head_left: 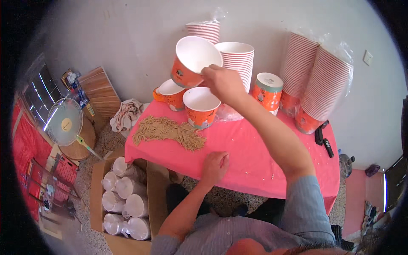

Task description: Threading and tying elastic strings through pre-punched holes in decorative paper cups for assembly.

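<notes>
My right hand (221,83) grips the rim of an orange paper tub (187,73) with a white inside, held tilted in the air. Below it, two more open orange tubs stand on the table: one at the front (201,111) and one behind it to the left (173,95). My left hand (214,166) rests near the front edge of the table, its fingers curled in with nothing visible in them. Between that hand and the tubs lies a bundle of tan noodle-like strands (168,132). A tall stack of nested tubs (238,63) rises just behind the held one.
A pink cloth covers the table (255,148). Upside-down tubs (267,91) and two bagged stacks (325,83) stand at the right, near black handheld objects (327,148). On the floor at left are a carton (98,204) of wrapped tubs and a fan (65,122).
</notes>
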Tool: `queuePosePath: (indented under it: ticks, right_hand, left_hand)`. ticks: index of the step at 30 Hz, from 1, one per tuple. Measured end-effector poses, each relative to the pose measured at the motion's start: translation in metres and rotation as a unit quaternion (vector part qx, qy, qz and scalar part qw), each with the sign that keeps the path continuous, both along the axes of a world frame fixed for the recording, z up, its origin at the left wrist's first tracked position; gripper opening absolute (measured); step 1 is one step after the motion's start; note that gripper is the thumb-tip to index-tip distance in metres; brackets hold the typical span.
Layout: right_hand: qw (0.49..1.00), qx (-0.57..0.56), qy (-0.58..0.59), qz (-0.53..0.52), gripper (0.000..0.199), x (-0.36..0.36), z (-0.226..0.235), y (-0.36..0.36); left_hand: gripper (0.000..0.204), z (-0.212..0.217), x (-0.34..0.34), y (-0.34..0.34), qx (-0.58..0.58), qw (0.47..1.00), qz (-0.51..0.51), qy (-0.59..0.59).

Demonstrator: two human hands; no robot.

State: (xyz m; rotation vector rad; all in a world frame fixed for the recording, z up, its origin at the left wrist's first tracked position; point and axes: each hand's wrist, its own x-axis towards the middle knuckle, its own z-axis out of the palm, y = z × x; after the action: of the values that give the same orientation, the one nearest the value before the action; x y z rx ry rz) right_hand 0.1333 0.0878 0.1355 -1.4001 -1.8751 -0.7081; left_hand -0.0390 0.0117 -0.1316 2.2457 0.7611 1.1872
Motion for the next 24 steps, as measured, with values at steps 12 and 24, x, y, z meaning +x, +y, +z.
queuePosePath:
  ticks: [12, 24]
  right_hand:
    - [0.997, -0.062, -0.017, -0.038, 0.025, 0.061, -0.087, -0.196]
    - [0.991, -0.091, 0.090, -0.039, 0.033, 0.046, -0.137, -0.224]
  left_hand:
    - [0.016, 0.026, -0.063, 0.032, -0.025, 0.992, 0.081, -0.093]
    - [0.018, 0.016, -0.103, 0.134, -0.029, 0.972, 0.227, 0.057]
